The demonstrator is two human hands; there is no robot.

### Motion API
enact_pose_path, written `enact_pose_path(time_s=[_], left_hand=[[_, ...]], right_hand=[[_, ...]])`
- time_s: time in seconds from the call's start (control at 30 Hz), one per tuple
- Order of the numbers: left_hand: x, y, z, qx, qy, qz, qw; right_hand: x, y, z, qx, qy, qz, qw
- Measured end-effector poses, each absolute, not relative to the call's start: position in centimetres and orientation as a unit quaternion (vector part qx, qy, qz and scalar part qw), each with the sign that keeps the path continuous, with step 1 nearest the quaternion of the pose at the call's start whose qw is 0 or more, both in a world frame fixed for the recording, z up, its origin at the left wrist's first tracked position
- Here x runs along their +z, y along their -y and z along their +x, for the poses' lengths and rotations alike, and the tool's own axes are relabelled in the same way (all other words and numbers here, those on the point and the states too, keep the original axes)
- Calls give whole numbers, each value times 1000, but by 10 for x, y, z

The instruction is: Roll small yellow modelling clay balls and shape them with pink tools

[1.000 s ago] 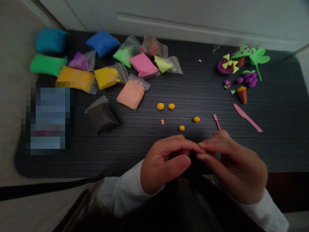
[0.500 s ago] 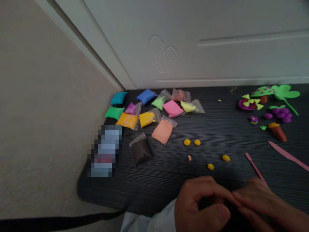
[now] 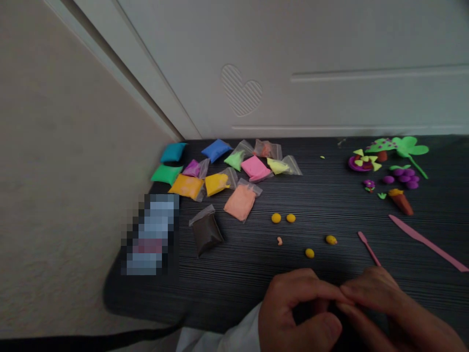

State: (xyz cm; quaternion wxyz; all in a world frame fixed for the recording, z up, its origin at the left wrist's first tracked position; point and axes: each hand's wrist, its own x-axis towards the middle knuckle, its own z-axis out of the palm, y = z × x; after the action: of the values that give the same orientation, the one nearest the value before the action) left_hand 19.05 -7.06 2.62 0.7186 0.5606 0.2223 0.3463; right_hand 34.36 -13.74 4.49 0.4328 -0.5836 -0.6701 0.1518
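My left hand (image 3: 296, 310) is at the bottom of the view with its fingers curled, the index fingertip meeting the fingertips of my right hand (image 3: 392, 305). The right thumb and index finger are pinched together there; whatever lies between the fingertips is hidden or too small to make out. Just beyond the hands lie small yellow clay balls, one nearest the left hand (image 3: 309, 253) and another with a tiny pale tip (image 3: 331, 240). A small curved peach clay piece (image 3: 280, 241) rests on the dark table. A thin pink modelling tool (image 3: 369, 248) extends towards my right hand.
Bags of coloured clay, among them a peach one (image 3: 240, 200) and a black one (image 3: 207, 231), cover the left side. Finished clay pieces, including a purple grape bunch (image 3: 405, 176), stand at right, near a pink plastic knife (image 3: 427, 240). A white panel (image 3: 322, 102) rises behind.
The view has shifted slightly, so the table things appear further left. My hands stay together at the fingertips, with the right hand turned a little. Nothing on the table has visibly been moved.
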Motion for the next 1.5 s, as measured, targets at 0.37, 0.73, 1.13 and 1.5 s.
enact_pose_path(time_s=[0.37,0.73,1.13,1.5], left_hand=[[36,63,187,268,-243,534,764],[31,63,186,189,-253,408,856],[33,62,191,179,-279,321,887],[28,59,191,114,-296,269,909]], right_hand=[[64,129,344,163,726,-558,369],[60,133,346,34,732,-567,376],[54,132,344,73,742,-542,388],[57,118,339,81,740,-503,439]])
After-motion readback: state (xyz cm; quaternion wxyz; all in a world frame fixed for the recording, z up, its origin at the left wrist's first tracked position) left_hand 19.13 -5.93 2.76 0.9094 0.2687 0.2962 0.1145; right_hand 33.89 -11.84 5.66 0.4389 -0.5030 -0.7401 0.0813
